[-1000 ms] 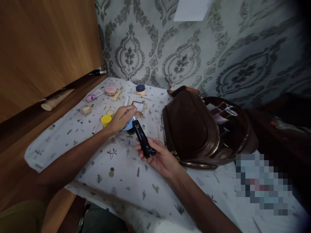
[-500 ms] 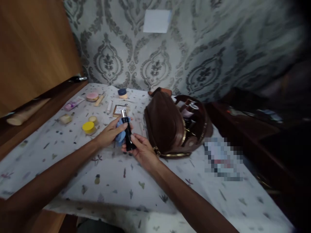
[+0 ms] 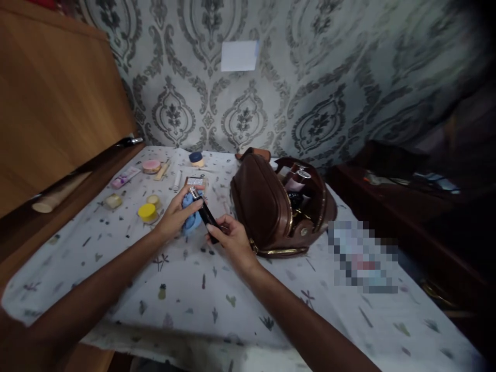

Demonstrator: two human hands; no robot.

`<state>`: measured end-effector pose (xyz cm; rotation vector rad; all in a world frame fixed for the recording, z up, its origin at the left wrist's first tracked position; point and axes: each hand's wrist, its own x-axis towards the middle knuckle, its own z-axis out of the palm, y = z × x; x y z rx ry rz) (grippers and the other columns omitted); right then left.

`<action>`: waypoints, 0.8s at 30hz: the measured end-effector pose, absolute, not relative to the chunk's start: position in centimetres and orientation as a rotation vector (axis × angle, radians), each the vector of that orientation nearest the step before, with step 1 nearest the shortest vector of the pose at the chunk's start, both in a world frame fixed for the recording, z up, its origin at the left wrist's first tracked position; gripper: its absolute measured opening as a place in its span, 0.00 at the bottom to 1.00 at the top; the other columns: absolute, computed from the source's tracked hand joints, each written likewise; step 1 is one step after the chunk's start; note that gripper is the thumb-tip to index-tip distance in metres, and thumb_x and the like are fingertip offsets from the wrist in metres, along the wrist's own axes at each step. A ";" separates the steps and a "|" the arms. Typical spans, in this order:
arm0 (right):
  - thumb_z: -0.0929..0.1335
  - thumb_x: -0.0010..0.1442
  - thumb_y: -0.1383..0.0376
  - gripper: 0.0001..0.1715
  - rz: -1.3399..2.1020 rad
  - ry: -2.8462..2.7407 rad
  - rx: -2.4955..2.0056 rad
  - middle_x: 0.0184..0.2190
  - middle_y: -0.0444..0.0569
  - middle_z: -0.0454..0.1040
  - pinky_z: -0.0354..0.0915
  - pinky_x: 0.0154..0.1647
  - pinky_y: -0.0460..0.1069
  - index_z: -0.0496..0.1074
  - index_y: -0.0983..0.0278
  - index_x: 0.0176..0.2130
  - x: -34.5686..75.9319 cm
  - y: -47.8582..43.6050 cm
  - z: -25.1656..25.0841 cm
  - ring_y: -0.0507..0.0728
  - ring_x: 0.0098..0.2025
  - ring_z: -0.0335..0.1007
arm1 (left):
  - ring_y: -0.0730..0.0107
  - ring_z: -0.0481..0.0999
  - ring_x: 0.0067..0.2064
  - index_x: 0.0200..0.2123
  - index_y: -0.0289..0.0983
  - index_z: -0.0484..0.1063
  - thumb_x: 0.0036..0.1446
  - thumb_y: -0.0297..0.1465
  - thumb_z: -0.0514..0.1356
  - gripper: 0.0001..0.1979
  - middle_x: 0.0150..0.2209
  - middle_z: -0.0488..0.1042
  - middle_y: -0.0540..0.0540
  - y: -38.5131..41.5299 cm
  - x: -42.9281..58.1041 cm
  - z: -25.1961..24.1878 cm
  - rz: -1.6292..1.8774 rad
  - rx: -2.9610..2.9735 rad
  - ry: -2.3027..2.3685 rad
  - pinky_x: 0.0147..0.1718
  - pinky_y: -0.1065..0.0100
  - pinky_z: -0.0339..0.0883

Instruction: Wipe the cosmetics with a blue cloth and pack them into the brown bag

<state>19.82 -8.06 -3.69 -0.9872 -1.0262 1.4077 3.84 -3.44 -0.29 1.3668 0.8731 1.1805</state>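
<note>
A slim black bottle with a silver top (image 3: 206, 213) slants between my hands above the table. My right hand (image 3: 234, 242) is closed around its lower end. My left hand (image 3: 176, 214) grips a crumpled blue cloth (image 3: 191, 221), its thumb pressing the upper part of the bottle against it. Just right of my hands stands a brown leather bag (image 3: 258, 199), unzipped, with a pinkish bottle (image 3: 296, 181) and other items showing inside. Behind my left hand lies a small palette (image 3: 196, 181), partly covered by the fingers.
Left of my hands are a yellow-lidded jar (image 3: 148, 212), a small cream jar (image 3: 153, 200), a pale jar (image 3: 113, 201), a pink compact (image 3: 151, 166) and a purple-white tube (image 3: 126, 177). A blue-lidded jar (image 3: 196, 158) stands near the wall. A blurred-out item (image 3: 364, 258) lies right.
The black bottle has tilted further, its lower end swinging right with my right hand. My left hand keeps the cloth against its upper part. The camera view has shifted slightly.
</note>
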 end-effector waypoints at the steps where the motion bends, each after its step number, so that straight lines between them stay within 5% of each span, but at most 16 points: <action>1: 0.78 0.46 0.53 0.23 1.346 -1.073 -1.026 0.20 0.40 0.72 0.64 0.27 0.47 0.65 0.61 0.27 19.9 -8.1 -3.7 0.51 0.23 0.67 | 0.74 0.76 0.31 0.47 0.42 0.71 0.55 0.43 0.67 0.20 0.33 0.75 0.51 -3.4 3.8 -0.3 1.224 1.385 0.914 0.28 0.76 0.69; 5: 0.75 0.48 0.57 0.17 1.099 -1.247 -1.162 0.20 0.40 0.69 0.60 0.28 0.47 0.65 0.60 0.25 19.9 -8.3 -3.8 0.52 0.24 0.64 | 0.74 0.73 0.27 0.38 0.41 0.72 0.58 0.45 0.64 0.14 0.28 0.73 0.52 -2.9 3.5 -0.6 1.311 1.422 0.999 0.24 0.76 0.66; 11: 0.72 0.50 0.56 0.14 0.974 -1.402 -1.209 0.21 0.39 0.65 0.56 0.27 0.46 0.67 0.62 0.25 19.5 -8.5 -4.0 0.50 0.25 0.59 | 0.76 0.69 0.21 0.39 0.37 0.74 0.59 0.56 0.57 0.27 0.26 0.74 0.50 -3.0 3.7 -0.4 1.321 1.316 1.071 0.18 0.76 0.63; 15: 0.73 0.50 0.57 0.13 0.930 -1.341 -1.155 0.22 0.39 0.64 0.58 0.29 0.45 0.69 0.62 0.26 19.6 -8.5 -3.7 0.51 0.27 0.59 | 0.69 0.79 0.34 0.51 0.38 0.72 0.55 0.56 0.62 0.31 0.38 0.80 0.46 -4.4 4.6 -0.4 1.173 1.398 0.906 0.32 0.72 0.74; 19: 0.72 0.52 0.58 0.11 0.917 -1.232 -1.093 0.24 0.40 0.68 0.62 0.31 0.46 0.70 0.62 0.28 19.7 -8.4 -3.9 0.51 0.29 0.62 | 0.64 0.80 0.46 0.55 0.40 0.71 0.55 0.50 0.66 0.30 0.46 0.80 0.44 -5.2 5.1 -0.9 1.016 1.529 0.872 0.46 0.68 0.75; 24: 0.74 0.50 0.60 0.14 0.903 -1.298 -1.081 0.35 0.47 0.74 0.69 0.33 0.47 0.78 0.62 0.38 19.8 -8.6 -4.0 0.53 0.34 0.70 | 0.62 0.81 0.44 0.52 0.38 0.74 0.56 0.49 0.65 0.27 0.45 0.80 0.44 -4.3 4.4 -0.9 1.013 1.520 0.877 0.44 0.67 0.76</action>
